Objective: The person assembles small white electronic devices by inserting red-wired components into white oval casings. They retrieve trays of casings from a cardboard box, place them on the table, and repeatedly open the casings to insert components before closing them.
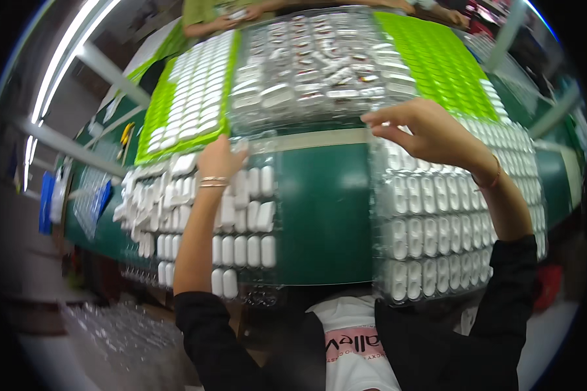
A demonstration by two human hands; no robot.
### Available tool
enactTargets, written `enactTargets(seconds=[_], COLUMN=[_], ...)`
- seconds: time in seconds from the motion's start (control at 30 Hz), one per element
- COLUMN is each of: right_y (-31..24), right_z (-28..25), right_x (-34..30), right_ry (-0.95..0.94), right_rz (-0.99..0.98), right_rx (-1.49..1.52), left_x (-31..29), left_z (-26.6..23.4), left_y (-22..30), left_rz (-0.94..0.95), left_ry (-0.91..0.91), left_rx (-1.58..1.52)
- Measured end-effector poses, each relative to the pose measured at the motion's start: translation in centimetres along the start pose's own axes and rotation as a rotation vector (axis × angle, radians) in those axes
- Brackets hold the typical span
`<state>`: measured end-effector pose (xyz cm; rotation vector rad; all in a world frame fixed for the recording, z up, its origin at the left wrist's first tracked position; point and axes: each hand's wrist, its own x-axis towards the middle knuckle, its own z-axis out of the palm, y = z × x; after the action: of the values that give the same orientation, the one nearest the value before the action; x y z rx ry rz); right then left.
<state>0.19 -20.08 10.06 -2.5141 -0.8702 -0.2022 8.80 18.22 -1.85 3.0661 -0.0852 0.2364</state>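
My left hand (220, 158) is above the far part of the left clear tray (261, 144), among white oblong plastic shells (240, 251). Its fingers are mostly hidden behind the back of the hand, so a grip cannot be made out. At that tray's far left the shells lie in a loose heap; nearer rows sit upright in the tray's slots. My right hand (419, 132) is over the far left corner of the right clear tray (377, 228), thumb and fingers apart, nothing visible between them. White hollowed pieces (435, 236) fill that tray in rows.
Beyond stand a clear tray of small silvery parts (319, 58), a green tray with white shells (192, 91), and another green tray (430, 58). The green tabletop (323, 215) shows between the near trays. Another person's hand (225, 23) is at the far side.
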Motion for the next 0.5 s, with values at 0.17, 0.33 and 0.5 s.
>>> enactTargets(seconds=[0.17, 0.33, 0.5], right_y=[5.9, 8.9, 10.6], right_z=[-2.8, -0.8, 0.4], right_x=[-6.2, -10.5, -9.3], right_ry=[0.277, 0.233, 0.246], right_rz=[0.429, 0.572, 0.599], right_rx=[0.384, 0.404, 0.057], left_x=[1.4, -3.0, -8.7], left_z=[3.3, -1.4, -7.0], left_y=[-1.0, 2.6, 7.2], left_rz=[0.015, 0.156, 0.230], left_ry=[0.022, 0.259, 0.136], left_rx=[-0.070, -0.399, -0.680])
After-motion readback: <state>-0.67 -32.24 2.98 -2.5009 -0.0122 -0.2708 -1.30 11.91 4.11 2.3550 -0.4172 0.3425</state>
